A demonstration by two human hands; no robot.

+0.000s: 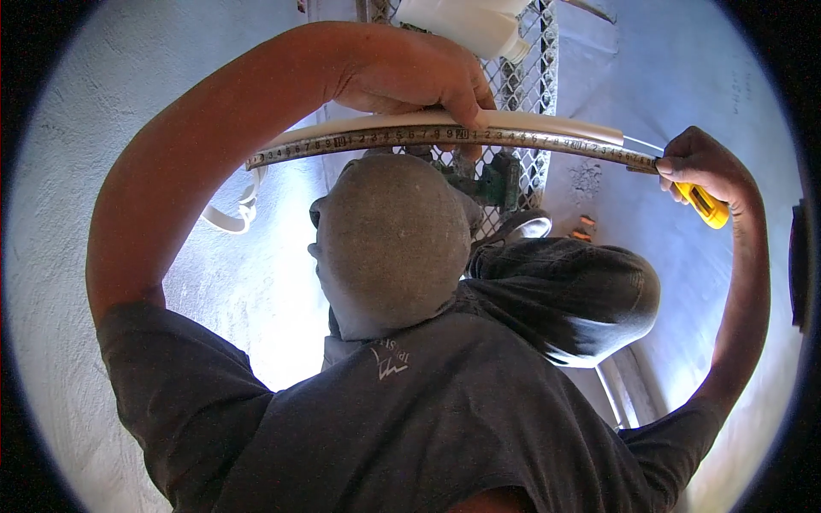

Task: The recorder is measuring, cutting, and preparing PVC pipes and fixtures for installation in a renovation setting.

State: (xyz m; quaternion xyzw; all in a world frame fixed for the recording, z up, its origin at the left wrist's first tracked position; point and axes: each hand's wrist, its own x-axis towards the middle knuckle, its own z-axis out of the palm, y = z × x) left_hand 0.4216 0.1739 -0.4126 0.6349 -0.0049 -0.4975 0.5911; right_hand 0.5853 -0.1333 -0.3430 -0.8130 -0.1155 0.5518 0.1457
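Observation:
My left hand [419, 81] reaches across the top, its thumb over a long cream plastic strip [547, 125] and fingers curled beneath. It presses the strip against a worn steel ruler [398, 137], which lies along its near side and looks bowed. My right hand [705, 167], at the far right, is closed around the yellow handle [708, 205] of what looks like a utility knife. A thin metallic line [641, 144] runs from those fingers to the strip's right end. My right thumb is at the ruler's right end.
A white plastic jug [466, 27] lies by wire mesh [540, 77] at the back. Below the ruler are a green metal fixture [500, 181] and a rounded grey shape [393, 239], perhaps my knee. A white curled strip [231, 222] is left. Orange bits [584, 229] lie near a shoe [530, 224].

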